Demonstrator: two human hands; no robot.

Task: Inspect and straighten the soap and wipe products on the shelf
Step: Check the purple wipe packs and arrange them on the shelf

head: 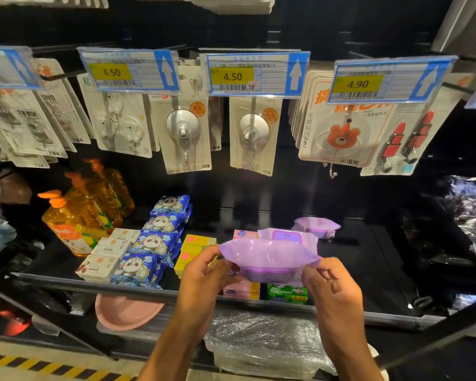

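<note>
Two hands (204,274) (331,284) pinch one purple pack (270,254) | four panda packs (151,242) — three bottles (66,224)

wipe pack (270,254): purple, I see it raised over the shelf's (94,281) front edge.
panda packs (151,242): blue, row front to back.
soap boxes (109,247): white, perhaps three, front-left.

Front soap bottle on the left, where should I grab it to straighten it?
Take the bottle by its neck under the orange pump, from the front and above: it stands upright, rear bottles stand close behind, soap boxes crowd its right.
</note>
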